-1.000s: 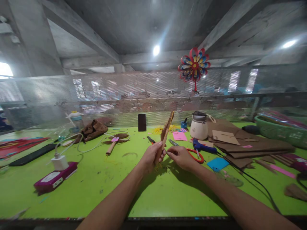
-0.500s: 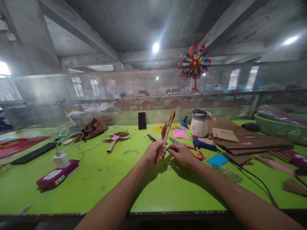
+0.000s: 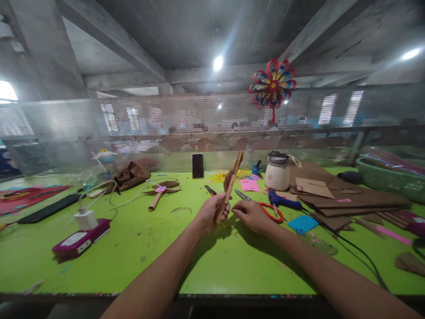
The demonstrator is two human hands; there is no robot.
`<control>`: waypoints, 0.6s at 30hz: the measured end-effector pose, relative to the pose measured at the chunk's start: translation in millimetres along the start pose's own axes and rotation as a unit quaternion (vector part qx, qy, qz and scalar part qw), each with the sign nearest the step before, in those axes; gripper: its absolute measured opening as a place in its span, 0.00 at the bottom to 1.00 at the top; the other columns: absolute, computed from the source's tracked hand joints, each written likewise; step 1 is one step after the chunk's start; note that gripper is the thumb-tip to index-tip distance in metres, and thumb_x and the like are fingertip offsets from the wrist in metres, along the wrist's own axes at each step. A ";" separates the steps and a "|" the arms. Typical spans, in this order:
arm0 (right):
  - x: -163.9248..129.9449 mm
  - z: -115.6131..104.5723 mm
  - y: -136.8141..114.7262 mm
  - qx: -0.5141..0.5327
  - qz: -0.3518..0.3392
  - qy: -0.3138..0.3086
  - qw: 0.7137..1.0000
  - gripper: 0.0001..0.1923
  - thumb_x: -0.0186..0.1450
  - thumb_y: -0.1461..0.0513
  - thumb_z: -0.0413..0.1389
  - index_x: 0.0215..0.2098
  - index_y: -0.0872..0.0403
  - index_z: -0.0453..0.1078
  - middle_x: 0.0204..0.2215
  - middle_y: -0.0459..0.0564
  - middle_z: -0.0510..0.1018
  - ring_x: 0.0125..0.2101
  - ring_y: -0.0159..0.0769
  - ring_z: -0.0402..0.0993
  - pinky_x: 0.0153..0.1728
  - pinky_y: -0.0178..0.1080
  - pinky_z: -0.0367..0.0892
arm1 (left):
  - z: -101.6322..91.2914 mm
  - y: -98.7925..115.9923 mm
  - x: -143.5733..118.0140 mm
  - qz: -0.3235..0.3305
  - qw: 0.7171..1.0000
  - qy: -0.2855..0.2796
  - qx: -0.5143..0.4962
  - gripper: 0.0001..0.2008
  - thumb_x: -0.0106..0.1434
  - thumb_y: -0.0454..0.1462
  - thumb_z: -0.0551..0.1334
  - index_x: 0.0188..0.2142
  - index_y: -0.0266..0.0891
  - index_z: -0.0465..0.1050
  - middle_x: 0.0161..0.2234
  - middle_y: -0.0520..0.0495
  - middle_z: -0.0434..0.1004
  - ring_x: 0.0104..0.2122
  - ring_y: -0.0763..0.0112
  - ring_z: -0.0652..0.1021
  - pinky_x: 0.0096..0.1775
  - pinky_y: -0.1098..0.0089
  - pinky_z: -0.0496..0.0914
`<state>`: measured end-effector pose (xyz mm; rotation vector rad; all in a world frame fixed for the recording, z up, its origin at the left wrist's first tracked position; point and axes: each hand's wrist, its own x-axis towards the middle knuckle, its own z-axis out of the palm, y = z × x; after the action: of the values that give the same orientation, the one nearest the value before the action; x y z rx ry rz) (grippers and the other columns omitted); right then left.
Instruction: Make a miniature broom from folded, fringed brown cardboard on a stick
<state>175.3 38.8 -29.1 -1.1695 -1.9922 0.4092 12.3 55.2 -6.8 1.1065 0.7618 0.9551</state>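
My left hand point(image 3: 215, 213) is wrapped round a brown paper craft piece point(image 3: 233, 178), a flat tan stick-like strip with fringed brown paper along its left side, tilted up to the right. Just right of it my right hand point(image 3: 249, 214) is closed, thumb and fingertips together; whatever they pinch is too small to see. Some thin yellow strands point(image 3: 220, 227) show below my left hand. Scissors with red-orange handles point(image 3: 275, 213) lie behind my right hand. On the left lies a similar brown paper piece point(image 3: 155, 202) with a pink flower-shaped bit.
A blue glue gun point(image 3: 284, 200) with a black cord lies right of the scissors. Behind stand a phone point(image 3: 197, 166) and a white jar point(image 3: 276, 177). Brown paper sheets point(image 3: 361, 191) and a green basket point(image 3: 381, 180) fill the right; a purple power strip point(image 3: 81, 241) sits left.
The whole view has shifted slightly. Both hands keep nearly the same pose, with the brown paper piece still in my left hand.
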 end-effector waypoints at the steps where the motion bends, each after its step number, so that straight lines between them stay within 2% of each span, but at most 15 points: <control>1: 0.0 0.0 -0.1 -0.001 0.001 -0.001 1.000 0.10 0.62 0.63 0.51 0.28 0.57 0.74 0.24 0.49 0.76 0.25 0.33 0.68 0.29 0.36 0.61 | -0.9 -0.4 0.7 -0.001 1.000 -0.004 -0.002 0.14 0.62 0.44 0.56 0.31 0.35 0.69 0.20 0.53 0.68 0.17 0.81 0.66 0.18 0.80 0.57; 7: 1.0 0.7 3.9 0.017 -0.001 -0.004 1.000 0.10 0.61 0.63 0.51 0.26 0.57 0.73 0.22 0.48 0.75 0.24 0.32 0.66 0.28 0.36 0.60 | -1.0 1.6 -1.0 -0.007 0.999 -0.028 -0.024 0.14 0.62 0.44 0.55 0.31 0.34 0.69 0.19 0.52 0.68 0.16 0.80 0.66 0.17 0.80 0.56; 10: 3.6 -1.8 7.5 0.092 0.033 0.006 0.995 0.10 0.60 0.60 0.53 0.27 0.57 0.72 0.19 0.46 0.72 0.21 0.31 0.65 0.25 0.36 0.60 | 1.0 3.6 -3.4 -0.010 0.998 -0.051 -0.035 0.14 0.64 0.43 0.54 0.31 0.33 0.68 0.19 0.51 0.67 0.16 0.80 0.66 0.17 0.80 0.57; 14: 6.4 -10.3 6.5 0.263 0.094 0.048 0.959 0.13 0.58 0.53 0.57 0.28 0.56 0.70 0.18 0.43 0.68 0.16 0.27 0.60 0.20 0.34 0.59 | 1.2 3.3 -4.1 -0.003 0.994 -0.094 -0.049 0.13 0.65 0.42 0.53 0.31 0.34 0.67 0.18 0.52 0.65 0.15 0.80 0.64 0.17 0.80 0.56; 18: 5.9 -16.4 -0.2 0.358 0.086 0.058 0.928 0.17 0.58 0.50 0.58 0.28 0.57 0.69 0.21 0.44 0.70 0.17 0.26 0.61 0.19 0.33 0.58 | 0.5 0.6 -3.1 -0.005 0.991 -0.128 -0.042 0.13 0.65 0.43 0.53 0.32 0.34 0.67 0.18 0.53 0.64 0.15 0.81 0.63 0.17 0.80 0.56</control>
<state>185.9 41.9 -15.6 -0.8607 -1.4336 1.0294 11.3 52.3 -6.0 1.1236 0.5129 0.8107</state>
